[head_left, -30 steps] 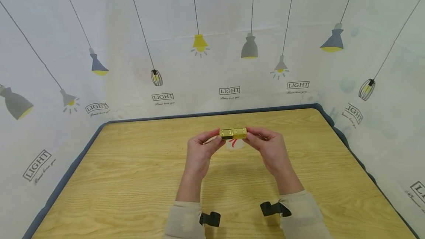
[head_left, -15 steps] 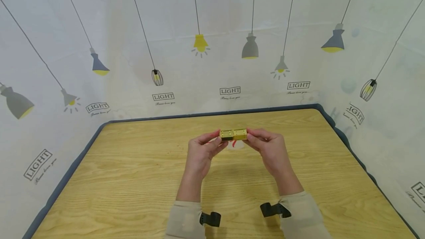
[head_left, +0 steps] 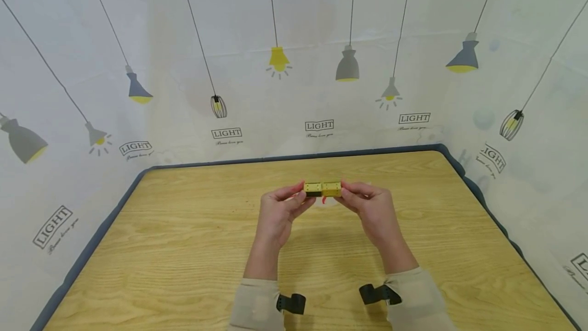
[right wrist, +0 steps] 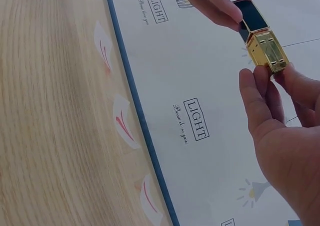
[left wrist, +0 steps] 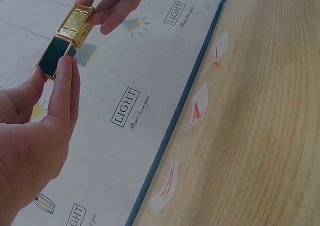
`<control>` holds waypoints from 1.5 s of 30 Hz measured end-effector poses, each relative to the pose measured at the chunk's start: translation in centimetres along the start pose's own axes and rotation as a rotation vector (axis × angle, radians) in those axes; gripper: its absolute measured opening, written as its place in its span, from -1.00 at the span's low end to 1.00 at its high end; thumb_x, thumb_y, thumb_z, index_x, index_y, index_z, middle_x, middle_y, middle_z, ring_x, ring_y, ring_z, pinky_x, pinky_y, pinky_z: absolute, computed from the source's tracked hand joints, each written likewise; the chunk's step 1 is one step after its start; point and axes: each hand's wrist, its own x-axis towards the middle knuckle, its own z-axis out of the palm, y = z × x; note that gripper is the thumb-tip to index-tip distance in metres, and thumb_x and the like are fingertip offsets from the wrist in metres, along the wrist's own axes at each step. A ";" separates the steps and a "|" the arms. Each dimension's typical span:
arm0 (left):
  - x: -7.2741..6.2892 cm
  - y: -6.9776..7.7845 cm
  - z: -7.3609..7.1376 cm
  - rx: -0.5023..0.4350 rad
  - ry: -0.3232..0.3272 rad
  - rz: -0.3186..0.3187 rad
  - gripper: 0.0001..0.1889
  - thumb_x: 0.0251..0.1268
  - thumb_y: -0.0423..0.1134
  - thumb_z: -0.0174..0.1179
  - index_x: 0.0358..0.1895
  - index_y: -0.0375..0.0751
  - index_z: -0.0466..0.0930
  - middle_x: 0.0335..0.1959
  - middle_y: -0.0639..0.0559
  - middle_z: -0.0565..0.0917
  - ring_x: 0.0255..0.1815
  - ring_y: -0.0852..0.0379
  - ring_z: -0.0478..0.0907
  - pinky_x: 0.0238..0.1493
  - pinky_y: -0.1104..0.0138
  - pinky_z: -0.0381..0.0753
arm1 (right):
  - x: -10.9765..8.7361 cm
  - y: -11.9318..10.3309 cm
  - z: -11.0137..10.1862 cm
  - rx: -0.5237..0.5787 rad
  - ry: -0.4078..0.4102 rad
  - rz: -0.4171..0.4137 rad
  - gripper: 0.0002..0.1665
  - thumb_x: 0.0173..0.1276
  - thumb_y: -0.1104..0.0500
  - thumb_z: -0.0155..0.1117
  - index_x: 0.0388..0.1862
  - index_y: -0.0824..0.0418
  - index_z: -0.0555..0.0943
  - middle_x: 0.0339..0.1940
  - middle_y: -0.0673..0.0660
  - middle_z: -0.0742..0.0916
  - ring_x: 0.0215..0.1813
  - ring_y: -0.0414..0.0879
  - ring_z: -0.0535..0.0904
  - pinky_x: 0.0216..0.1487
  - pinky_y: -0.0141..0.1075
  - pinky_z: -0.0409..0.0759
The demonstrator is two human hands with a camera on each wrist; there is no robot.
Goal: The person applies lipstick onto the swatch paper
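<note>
Raised in front of me is a small shiny gold piece (head_left: 332, 189) made of two box-shaped halves set end to end. My left hand (head_left: 275, 218) pinches the left half between thumb and fingers; that half carries a dark panel (left wrist: 53, 57), plain in the left wrist view. The other end, a gold half (right wrist: 272, 50) with a recessed face and small slots, is pinched by my right hand (head_left: 378, 213). In both wrist views the halves meet at a slight angle. Fingertips cover the outer ends of the piece.
Under the hands lies a wood-grain table (head_left: 184, 239) with a dark blue edge (head_left: 229, 162). White patches with red strokes (left wrist: 199, 105) lie on it toward the far edge. A pale wall covering (head_left: 257, 96) printed with lamps surrounds the table. Black wrist straps (head_left: 291, 304) sit at both sleeves.
Both hands have lowered the gold piece slightly and tilted it, so its top face catches more light. More of my left hand's fingers show beneath it than a second ago. Both grips hold.
</note>
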 end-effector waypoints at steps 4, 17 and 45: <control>0.1 -0.1 0.1 0.001 -0.004 -0.009 -0.62 0.48 -0.58 0.21 0.30 -0.60 0.57 0.20 -0.29 0.58 0.09 -0.06 0.78 0.09 0.21 0.81 | 0.0 0.1 0.0 -0.008 0.013 0.011 -0.59 0.57 0.41 0.24 0.30 0.61 0.56 0.00 -0.01 0.75 -0.02 -0.23 0.84 0.16 -0.28 0.77; 0.0 -0.8 -0.1 -0.005 0.004 -0.017 -0.63 0.49 -0.60 0.18 0.29 -0.62 0.56 0.18 -0.29 0.58 0.12 -0.11 0.78 0.07 0.23 0.81 | -0.3 0.7 0.3 0.038 0.047 0.032 -0.65 0.56 0.43 0.24 0.23 0.58 0.64 -0.02 0.02 0.71 0.01 -0.22 0.82 0.17 -0.28 0.76; -0.6 0.0 -0.2 0.055 -0.048 0.044 -0.70 0.52 -0.53 0.20 0.23 -0.49 0.63 0.01 -0.08 0.65 0.02 0.05 0.80 0.09 0.22 0.81 | -0.4 0.2 0.2 -0.019 -0.007 0.042 -0.59 0.58 0.34 0.27 0.29 0.57 0.59 -0.01 0.07 0.68 -0.01 -0.18 0.83 0.16 -0.29 0.77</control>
